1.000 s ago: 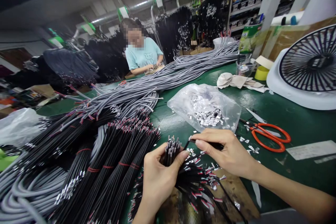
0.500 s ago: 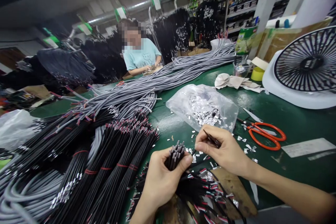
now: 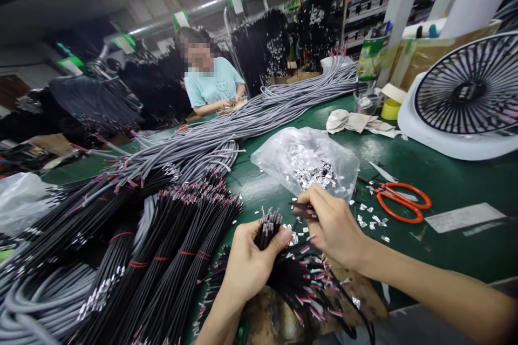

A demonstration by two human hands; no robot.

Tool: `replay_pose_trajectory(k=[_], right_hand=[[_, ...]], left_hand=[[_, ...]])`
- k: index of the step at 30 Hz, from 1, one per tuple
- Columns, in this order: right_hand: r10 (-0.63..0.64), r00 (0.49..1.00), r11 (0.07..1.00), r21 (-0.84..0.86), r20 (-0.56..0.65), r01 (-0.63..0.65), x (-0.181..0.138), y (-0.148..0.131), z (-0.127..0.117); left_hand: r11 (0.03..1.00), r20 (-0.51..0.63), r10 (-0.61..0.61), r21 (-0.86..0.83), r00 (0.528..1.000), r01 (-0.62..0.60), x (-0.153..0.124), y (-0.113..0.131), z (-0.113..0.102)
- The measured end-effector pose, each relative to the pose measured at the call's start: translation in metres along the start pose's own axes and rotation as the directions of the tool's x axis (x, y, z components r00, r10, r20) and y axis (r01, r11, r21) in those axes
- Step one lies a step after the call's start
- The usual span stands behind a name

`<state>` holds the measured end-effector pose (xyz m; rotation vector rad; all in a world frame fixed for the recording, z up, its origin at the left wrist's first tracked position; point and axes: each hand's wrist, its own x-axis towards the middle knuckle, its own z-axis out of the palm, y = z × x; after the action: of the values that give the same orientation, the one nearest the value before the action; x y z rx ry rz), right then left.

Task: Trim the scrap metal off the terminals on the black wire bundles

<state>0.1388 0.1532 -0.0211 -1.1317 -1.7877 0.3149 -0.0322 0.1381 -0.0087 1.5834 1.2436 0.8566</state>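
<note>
My left hand is closed around an upright bundle of thin black cables, whose silvery tips stick up above my thumb. Just right of those tips, my right hand grips dark tweezers, partly hidden by the fingers, pointing left toward the bundle. Beneath both hands spread more black cables with red and white wire ends. Behind the right hand lies a clear plastic bag with small silver foil pieces. Loose bits of foil are scattered around it.
Orange-handled scissors and a white strip lie to the right. A white fan stands behind them. Banded black cable bundles fill the left, with long grey cables across the back. A person in a light blue shirt sits opposite.
My right hand has shifted slightly left and turned, so the tweezers now point left near the cable tips. The left hand keeps its hold on the bundle. The view has shifted slightly.
</note>
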Motion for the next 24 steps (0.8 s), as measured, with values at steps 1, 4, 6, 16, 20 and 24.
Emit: replay_pose_trajectory(k=[1,4,6,16,20,24], right_hand=[[0.036,0.995,0.999,-0.002,-0.090,-0.037,0.003,0.001,-0.003],[0.161,0.976,0.986,0.076,-0.149,-0.151,0.011,0.003,-0.011],[0.104,0.990,0.980,0.159,0.096,-0.119,0.012,0.003,-0.012],[0.051,0.970,0.962,0.249,0.239,-0.112,0.005,0.001,-0.005],[0.068,0.975,0.966,0.230,0.212,-0.117,0.005,0.004,-0.005],[0.193,0.964,0.929,0.280,0.183,-0.240,0.004,0.004,0.001]], left_hand=[[1.000,-0.001,-0.001,-0.006,1.000,0.001,0.000,0.001,0.000],[1.000,0.004,-0.017,-0.009,1.000,0.017,-0.001,0.005,-0.001],[1.000,-0.007,-0.014,-0.012,1.000,0.014,-0.001,0.006,-0.002],[0.997,-0.075,0.005,0.076,0.997,0.001,0.003,-0.001,-0.006],[0.995,-0.093,0.032,0.099,0.995,-0.023,0.005,-0.001,-0.004],[0.989,-0.064,0.070,0.134,0.996,-0.061,0.006,-0.002,-0.002]])
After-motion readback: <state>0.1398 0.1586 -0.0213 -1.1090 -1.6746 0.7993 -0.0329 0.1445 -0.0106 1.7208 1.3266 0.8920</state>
